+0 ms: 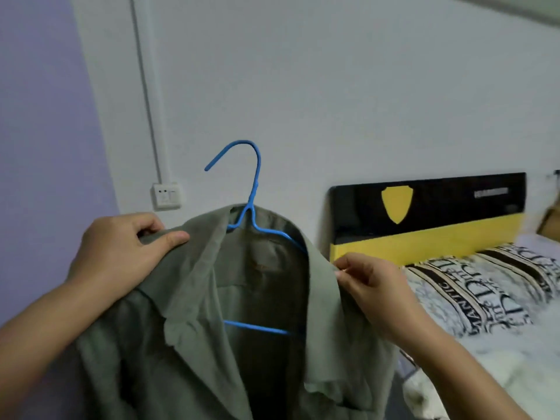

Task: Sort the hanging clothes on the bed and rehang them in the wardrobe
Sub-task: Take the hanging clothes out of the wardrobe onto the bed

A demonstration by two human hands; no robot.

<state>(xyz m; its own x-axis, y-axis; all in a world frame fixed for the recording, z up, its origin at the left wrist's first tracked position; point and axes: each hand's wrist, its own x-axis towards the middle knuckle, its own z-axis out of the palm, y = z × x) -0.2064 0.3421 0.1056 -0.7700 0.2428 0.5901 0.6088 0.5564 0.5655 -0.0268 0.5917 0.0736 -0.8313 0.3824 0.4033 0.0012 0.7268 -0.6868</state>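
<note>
While both hands pinch its shoulders, green shirt (188, 328) hangs between.

Hanging mid-air in front: olive shirt (188, 313) on blue hanger (253, 207), blocking the centre and lower middle. Gripping its shoulders: left hand (121, 253) and right hand (368, 283), closing off both flanks. Lying open above the hook: bare white wall (333, 86). Crowding the right side: bed (485, 328) with black-and-yellow headboard (430, 216). Sitting on the wall, left of the hook: socket (166, 195).
</note>
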